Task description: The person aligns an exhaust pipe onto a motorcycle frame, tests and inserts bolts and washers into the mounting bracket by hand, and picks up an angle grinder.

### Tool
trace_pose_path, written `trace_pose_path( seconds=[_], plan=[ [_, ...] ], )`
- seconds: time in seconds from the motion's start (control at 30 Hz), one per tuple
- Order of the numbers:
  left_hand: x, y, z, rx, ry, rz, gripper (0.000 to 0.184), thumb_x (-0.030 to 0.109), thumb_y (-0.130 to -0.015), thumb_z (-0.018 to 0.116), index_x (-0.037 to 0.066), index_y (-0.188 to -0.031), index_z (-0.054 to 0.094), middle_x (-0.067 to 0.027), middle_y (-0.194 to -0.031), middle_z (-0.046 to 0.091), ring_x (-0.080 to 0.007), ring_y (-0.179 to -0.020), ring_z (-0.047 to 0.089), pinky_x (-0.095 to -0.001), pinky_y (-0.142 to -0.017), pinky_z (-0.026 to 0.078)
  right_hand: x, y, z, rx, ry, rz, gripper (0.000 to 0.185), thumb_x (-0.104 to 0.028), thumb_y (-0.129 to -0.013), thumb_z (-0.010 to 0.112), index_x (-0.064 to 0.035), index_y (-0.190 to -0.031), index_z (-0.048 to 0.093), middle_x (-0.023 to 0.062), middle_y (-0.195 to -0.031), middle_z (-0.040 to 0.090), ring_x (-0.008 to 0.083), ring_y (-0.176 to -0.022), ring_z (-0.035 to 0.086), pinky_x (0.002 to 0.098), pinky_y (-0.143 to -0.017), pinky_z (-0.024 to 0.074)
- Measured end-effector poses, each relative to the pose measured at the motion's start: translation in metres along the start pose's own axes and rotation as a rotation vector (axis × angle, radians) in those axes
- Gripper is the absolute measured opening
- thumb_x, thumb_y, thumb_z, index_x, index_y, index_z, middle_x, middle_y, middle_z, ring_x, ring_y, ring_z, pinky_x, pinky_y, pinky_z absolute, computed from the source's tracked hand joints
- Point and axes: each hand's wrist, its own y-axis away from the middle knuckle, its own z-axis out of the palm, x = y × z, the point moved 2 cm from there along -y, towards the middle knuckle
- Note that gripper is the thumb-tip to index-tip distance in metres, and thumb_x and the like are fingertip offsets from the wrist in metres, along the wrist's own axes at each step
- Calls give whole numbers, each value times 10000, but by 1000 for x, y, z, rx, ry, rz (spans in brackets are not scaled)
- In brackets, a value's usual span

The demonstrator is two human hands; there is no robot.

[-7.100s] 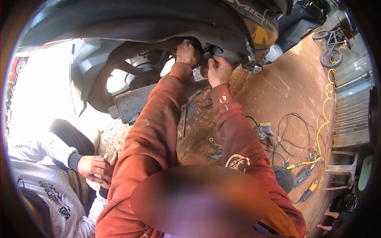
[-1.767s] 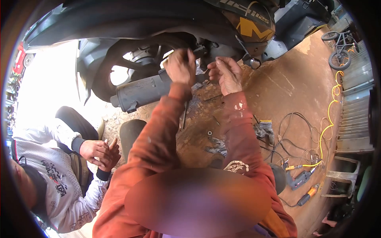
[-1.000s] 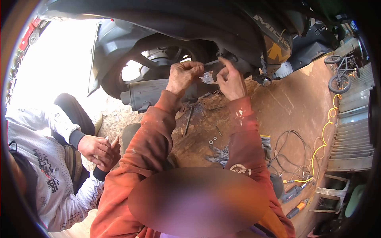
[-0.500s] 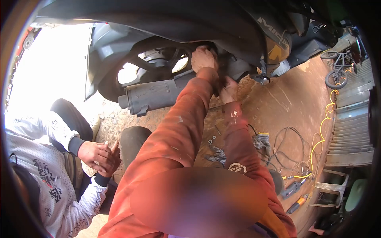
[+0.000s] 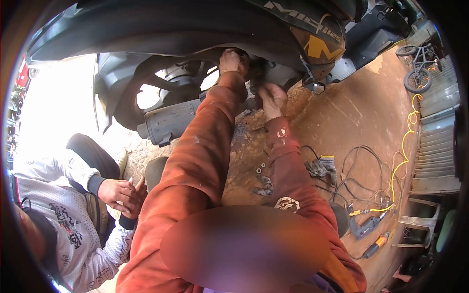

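Head view, then: where are the wearer's two bare hands?

Both are at the motorbike (image 5: 161, 31), under its dark body. The left hand (image 5: 233, 62) is toward 12 o'clock from the middle, right of the rear wheel (image 5: 129, 97). The right hand (image 5: 273, 99) is lower, at 1 o'clock.

Are they gripping anything?

I can't tell. The left has bent fingers, but its fingertips are hidden; the right's fingers reach up into blur and shadow, so I can't say whether either is clenched, grasping or released.

What surrounds them?

The motorbike fills the top, from 11 to 1 o'clock. Its muffler (image 5: 171, 122) lies at 10 o'clock, partly behind the left sleeve (image 5: 195, 146).

And on the ground (image 5: 342, 112)?

Two washers (image 5: 261, 168) lie close together at 4 o'clock, with a glove (image 5: 264, 188) nearby at 5. Another glove (image 5: 328, 168) is between 3 and 4, near dark cables (image 5: 359, 149). Farther out at 4 are a drill (image 5: 365, 227) and an orange-and-black tool (image 5: 376, 246).

Anyone else?

A person (image 5: 63, 219) at 8 o'clock, hands together, well apart from the wearer's hands.
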Motion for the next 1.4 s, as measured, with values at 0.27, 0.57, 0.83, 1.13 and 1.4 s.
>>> trace_pose_path(
  seconds=[0.27,0.57,0.83,1.13,1.4],
  plan=[
    [-4,8,-13,-20,33,155,301,289,-808,604,51,-966,700,-175,-1019,685,-383,-955,647,-422,-841,518,5,7,-14,45,27,134,155,-87,-882,642,5,-1006,641,38,-709,615,101,-538,531,244,-491,435],
    [20,10,-11,-96,121,-460,322,269,-798,667,29,-1014,682,-165,-1120,670,-312,-1071,637,-386,-876,529,17,3,-13,90,-56,205,89,-81,-860,652,2,-893,655,58,-641,598,129,-466,522,265,-426,423],
    [27,12,-15,-112,96,-503,237,162,-806,667,37,-1006,689,-152,-1108,681,-297,-1059,648,-362,-869,534,14,2,-2,50,-126,193,90,-86,-846,656,-13,-805,625,69,-622,588,155,-436,509,285,-413,421],
    [24,1,-14,-170,0,-438,281,198,-801,674,32,-1028,686,-158,-1125,672,-302,-1080,635,-368,-882,525,20,4,-12,108,-159,205,81,-85,-844,659,-18,-806,635,66,-631,600,156,-455,525,282,-401,411],
    [15,-7,-5,-208,-130,-331,321,229,-797,681,27,-1047,683,-163,-1140,664,-307,-1098,623,-372,-894,517,12,6,-13,79,-210,275,72,-88,-836,665,-24,-812,641,64,-639,604,155,-455,530,287,-398,427]
  ],
)
